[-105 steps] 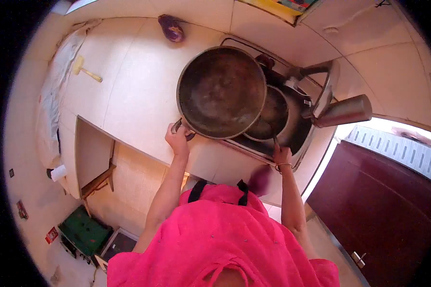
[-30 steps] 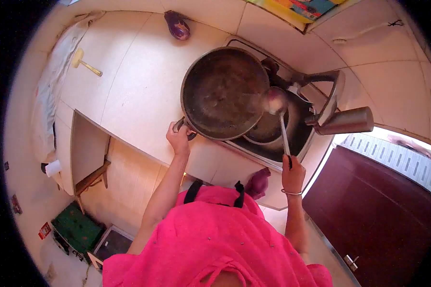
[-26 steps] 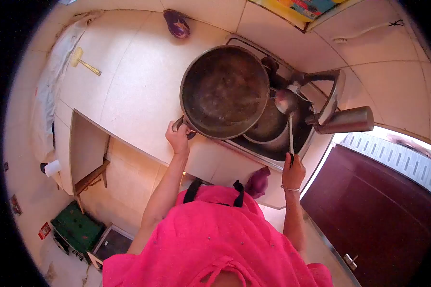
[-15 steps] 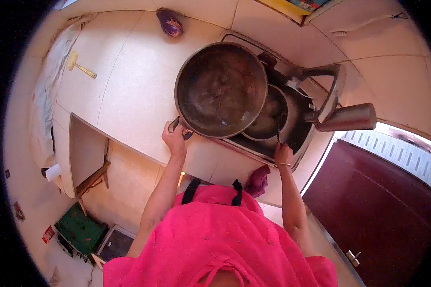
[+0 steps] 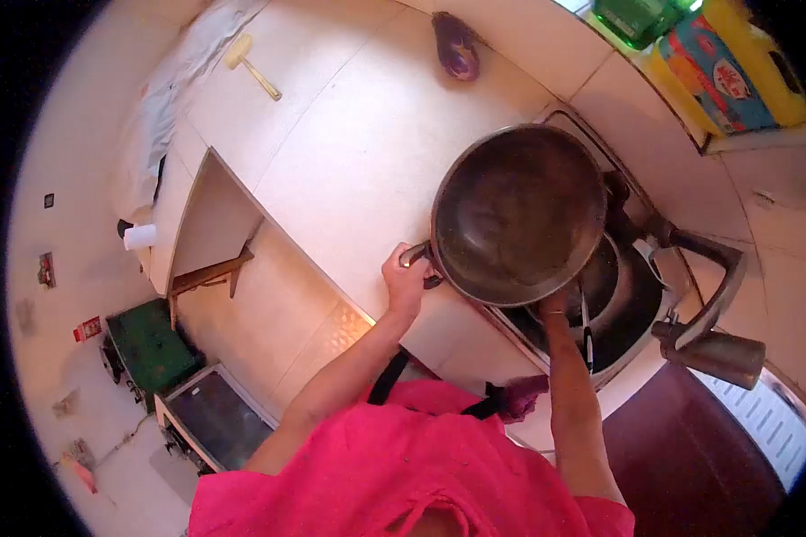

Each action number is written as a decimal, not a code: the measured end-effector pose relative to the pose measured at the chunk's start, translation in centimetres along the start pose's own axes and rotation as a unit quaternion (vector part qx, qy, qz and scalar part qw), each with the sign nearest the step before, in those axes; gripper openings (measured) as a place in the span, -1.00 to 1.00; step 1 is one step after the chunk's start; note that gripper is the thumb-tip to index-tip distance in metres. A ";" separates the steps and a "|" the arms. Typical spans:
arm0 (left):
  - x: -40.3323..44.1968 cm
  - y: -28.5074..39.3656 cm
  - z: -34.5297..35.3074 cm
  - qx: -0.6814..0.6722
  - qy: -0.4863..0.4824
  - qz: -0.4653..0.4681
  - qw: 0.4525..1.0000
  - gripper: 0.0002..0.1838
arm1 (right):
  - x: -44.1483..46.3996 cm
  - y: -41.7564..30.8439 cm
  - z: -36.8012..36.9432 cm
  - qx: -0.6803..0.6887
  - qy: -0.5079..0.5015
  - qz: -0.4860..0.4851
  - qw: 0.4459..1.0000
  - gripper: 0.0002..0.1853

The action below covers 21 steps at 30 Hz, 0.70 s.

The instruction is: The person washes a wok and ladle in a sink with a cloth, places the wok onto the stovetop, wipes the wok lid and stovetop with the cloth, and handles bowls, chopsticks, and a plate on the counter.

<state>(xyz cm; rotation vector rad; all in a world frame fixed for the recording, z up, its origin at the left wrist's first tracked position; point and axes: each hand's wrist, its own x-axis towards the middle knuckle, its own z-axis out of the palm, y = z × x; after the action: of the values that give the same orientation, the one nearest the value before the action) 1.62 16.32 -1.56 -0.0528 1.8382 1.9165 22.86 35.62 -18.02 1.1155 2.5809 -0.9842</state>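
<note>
A large dark wok rests over the left side of the stove. My left hand is closed on the wok's handle at its lower left. My right hand reaches to the wok's lower right edge, and its fingers are mostly hidden beneath the rim. Just right of that hand, a ladle with a black-ended handle leans in the smaller dark pan, partly covered by the wok. A purple cloth lies at the counter's front edge, close to my body.
An eggplant and a yellow-handled tool lie on the counter. Right of the stove a metal cylinder with a curved arm juts out. A yellow package stands at the upper right.
The view has swung, so the scene sits further right. My right hand has left the ladle and moved to the wok's underside edge. My left hand still grips the wok's handle.
</note>
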 end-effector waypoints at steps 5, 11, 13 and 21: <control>-0.6 -0.4 0.0 0.014 0.007 -0.024 1.000 -0.87 | -3.6 -1.4 -4.4 0.159 0.101 0.089 0.978 -0.64; -1.9 -1.5 2.4 -0.018 -0.032 -0.090 0.995 -0.88 | -11.6 -2.4 -12.3 0.178 0.292 0.144 0.929 -0.61; -2.0 -1.3 2.5 -0.043 -0.031 -0.092 0.994 -0.86 | -10.5 -5.6 -13.2 0.215 0.283 0.058 0.933 -0.61; -2.3 -1.4 -0.7 -0.085 -0.020 -0.124 0.988 -0.87 | 4.2 -8.8 -5.4 -0.069 0.244 0.060 0.965 -0.54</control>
<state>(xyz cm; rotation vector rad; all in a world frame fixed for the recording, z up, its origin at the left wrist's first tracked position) 3.92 14.96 -2.11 -0.2846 1.5578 1.8779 14.26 37.04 -11.03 1.6200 2.8419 -0.5389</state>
